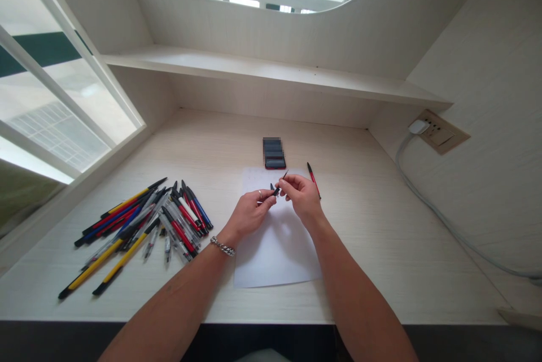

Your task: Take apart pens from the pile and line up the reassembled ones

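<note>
My left hand (249,214), wearing a ring and a chain bracelet, pinches a short black pen part (276,191) above the paper. Close against it, my right hand (301,193) has thumb and fingertips closed on a thin dark stick (285,174) that looks like a pen refill. The fingertips nearly meet, and they hide most of both pieces. Beneath the hands lies a white sheet of paper (275,260). Just beyond my right hand rests a red pen (312,174) with a black end.
A loose pile of pens (180,218), red, blue, clear and yellow-black, spreads over the left of the desk (398,249). A phone (274,154) lies behind the paper. At right, a white charger (418,127) sits in the wall socket, its cable (440,212) running down.
</note>
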`<state>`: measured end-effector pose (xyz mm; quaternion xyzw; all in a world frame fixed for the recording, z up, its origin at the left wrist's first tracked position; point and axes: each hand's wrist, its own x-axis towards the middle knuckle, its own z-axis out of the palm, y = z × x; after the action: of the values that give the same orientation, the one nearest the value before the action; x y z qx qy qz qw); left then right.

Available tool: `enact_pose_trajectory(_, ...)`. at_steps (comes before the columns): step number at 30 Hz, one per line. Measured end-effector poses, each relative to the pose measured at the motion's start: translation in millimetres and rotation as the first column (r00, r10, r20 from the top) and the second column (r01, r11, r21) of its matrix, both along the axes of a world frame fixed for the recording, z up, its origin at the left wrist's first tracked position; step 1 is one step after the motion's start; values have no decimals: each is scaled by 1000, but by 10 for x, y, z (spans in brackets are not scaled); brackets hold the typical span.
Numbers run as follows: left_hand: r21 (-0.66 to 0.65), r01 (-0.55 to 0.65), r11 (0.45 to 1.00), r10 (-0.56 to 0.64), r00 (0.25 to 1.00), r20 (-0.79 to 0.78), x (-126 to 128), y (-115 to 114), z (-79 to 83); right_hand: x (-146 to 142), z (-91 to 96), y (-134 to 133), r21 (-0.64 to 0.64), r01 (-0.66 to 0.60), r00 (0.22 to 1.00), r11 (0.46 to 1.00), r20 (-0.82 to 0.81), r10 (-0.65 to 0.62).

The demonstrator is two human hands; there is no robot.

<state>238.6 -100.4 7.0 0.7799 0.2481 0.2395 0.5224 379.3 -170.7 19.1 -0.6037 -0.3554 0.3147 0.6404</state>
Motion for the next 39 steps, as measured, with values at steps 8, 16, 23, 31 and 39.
enact_pose_trajectory(8,-48,30,998,-28,999,34,10,13,-22,93,20,-23,-68,-69,996,995,42,72)
enact_pose_trajectory(16,-161,40,986,-30,998,60,33,26,-42,115,-55,-22,-89,-102,988,991,105,111)
enact_pose_trajectory(23,-294,-103,950,141,984,111,57,120,-208,160,-270,39,-325,174,764,930,640,81)
enact_pose_trajectory(31,-180,-198,964,212,975,62,52,178,-304,96,-273,97,-448,253,658,858,729,187)
enact_pose_trajectory(39,-162,-182,970,184,983,-5,53,182,-313,5,-221,89,-496,349,580,795,781,232)
